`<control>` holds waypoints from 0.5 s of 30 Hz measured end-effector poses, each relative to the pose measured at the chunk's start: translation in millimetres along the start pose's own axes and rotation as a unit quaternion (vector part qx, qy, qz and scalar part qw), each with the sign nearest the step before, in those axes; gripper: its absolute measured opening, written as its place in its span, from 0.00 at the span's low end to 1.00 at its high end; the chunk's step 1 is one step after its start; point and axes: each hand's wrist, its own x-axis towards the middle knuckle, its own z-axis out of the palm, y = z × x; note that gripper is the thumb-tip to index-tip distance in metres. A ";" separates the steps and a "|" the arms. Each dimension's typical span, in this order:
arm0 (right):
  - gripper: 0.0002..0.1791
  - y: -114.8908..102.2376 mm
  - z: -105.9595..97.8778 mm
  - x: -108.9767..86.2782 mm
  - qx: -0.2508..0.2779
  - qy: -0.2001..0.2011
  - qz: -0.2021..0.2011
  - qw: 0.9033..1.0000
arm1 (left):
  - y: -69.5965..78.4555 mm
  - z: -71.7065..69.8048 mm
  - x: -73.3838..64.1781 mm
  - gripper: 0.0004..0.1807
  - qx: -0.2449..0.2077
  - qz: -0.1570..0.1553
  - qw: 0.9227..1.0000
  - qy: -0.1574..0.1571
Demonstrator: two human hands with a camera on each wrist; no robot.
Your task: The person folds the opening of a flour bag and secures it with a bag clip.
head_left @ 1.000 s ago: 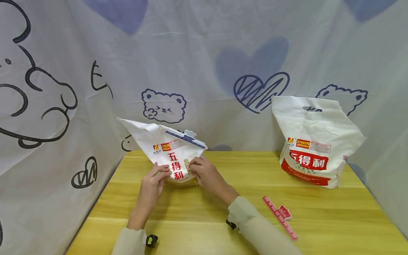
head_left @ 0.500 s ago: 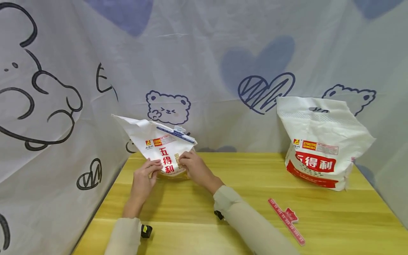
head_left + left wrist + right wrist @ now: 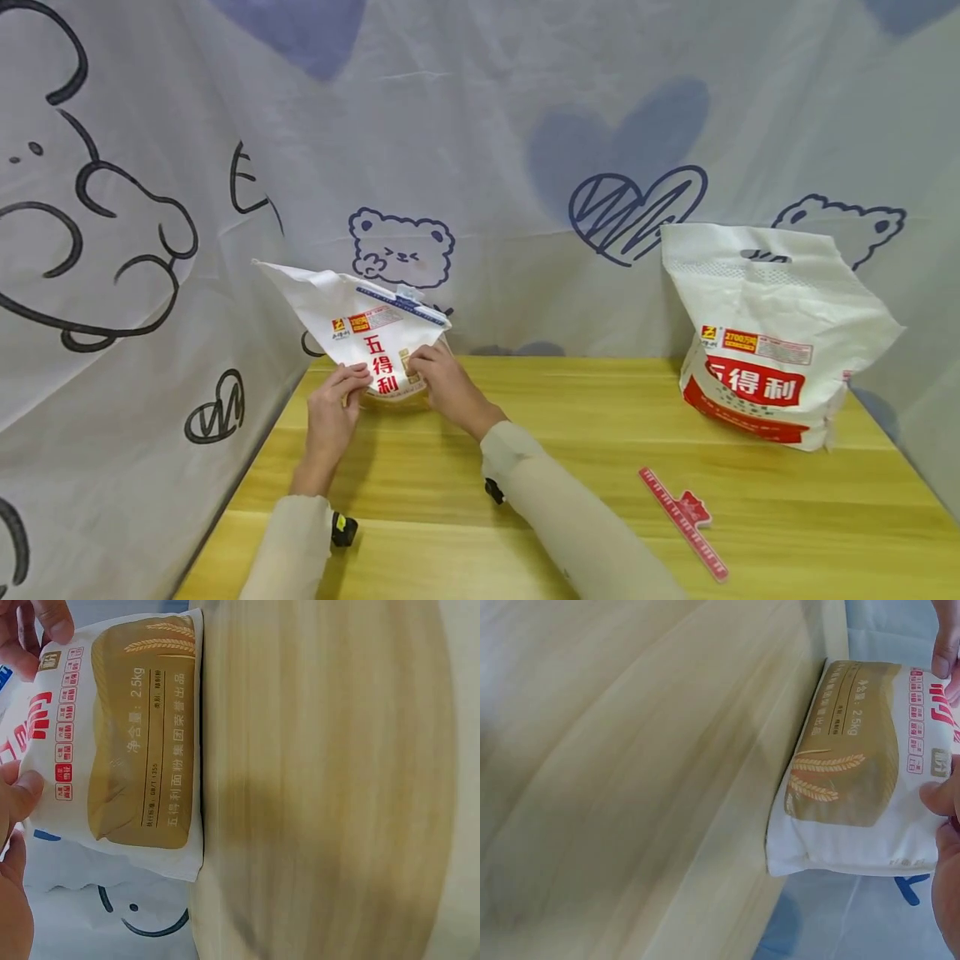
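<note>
A white flour bag with red lettering stands at the back left of the table, its top leaning over to a point on the left. A blue sealing clip lies across its top edge on the right. My left hand grips the bag's lower left side, its thumb pressed on the front. On the other side my right hand holds the bag with the thumb on the printed face. Both wrist views show the bag's gold lower panel with wheat ears, its base at the tabletop.
Another white flour bag with a handle hole stands at the back right. A red sealing clip lies on the wooden table in front of it. A patterned cloth hangs behind and along the sides.
Both hands have shifted the clipped flour bag left and slightly farther back. The camera view has also moved a little. The other bag and red clip stay put.
</note>
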 end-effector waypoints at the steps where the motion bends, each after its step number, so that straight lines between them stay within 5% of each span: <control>1: 0.19 0.1 0.5 1.6 0.001 -0.001 0.002 1.000 | -1.2 -0.2 1.3 0.11 0.003 -0.002 1.000 0.000; 8: 0.21 0.6 3.1 10.5 0.010 -0.009 0.018 1.000 | -5.4 -4.0 10.9 0.10 0.018 -0.009 1.000 -0.015; 15: 0.22 -2.1 9.6 12.7 0.017 -0.029 0.026 0.999 | -8.4 -9.4 5.5 0.10 0.020 -0.016 1.000 -0.009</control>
